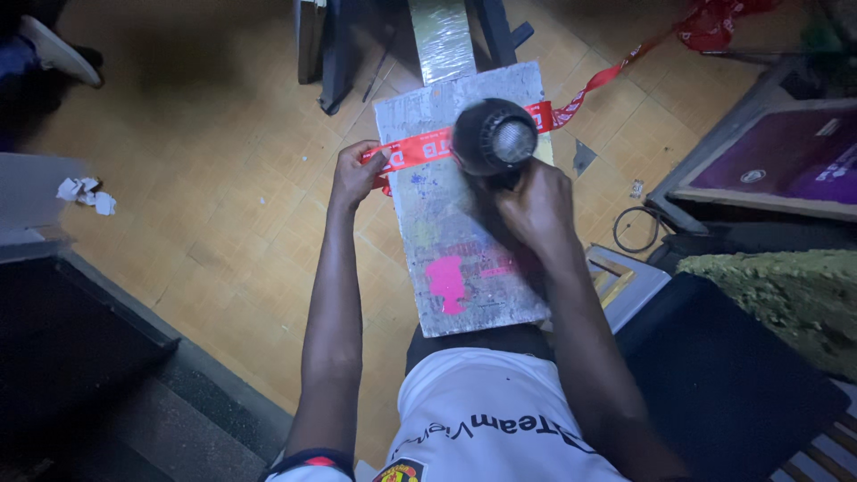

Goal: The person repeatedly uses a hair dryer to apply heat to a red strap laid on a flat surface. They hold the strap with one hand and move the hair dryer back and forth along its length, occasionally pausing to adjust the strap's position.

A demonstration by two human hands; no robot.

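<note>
Two hands at work over a grey board [464, 268], paint-stained w/ a pink blotch near the person's end. Board lies lengthwise away from the body, near end by the lap, above a tan tiled floor [232, 205]. Right hand [536, 210] closed round the handle of a black hair dryer [493, 136], nozzle pointing down at a red ribbon [420, 149] stretched across the board's far part. Left hand [357, 174] pinches the ribbon's end at the board's left edge. Ribbon runs off right, trailing up toward the top-right corner. Crumpled white paper [87, 195] on floor, far left.
</note>
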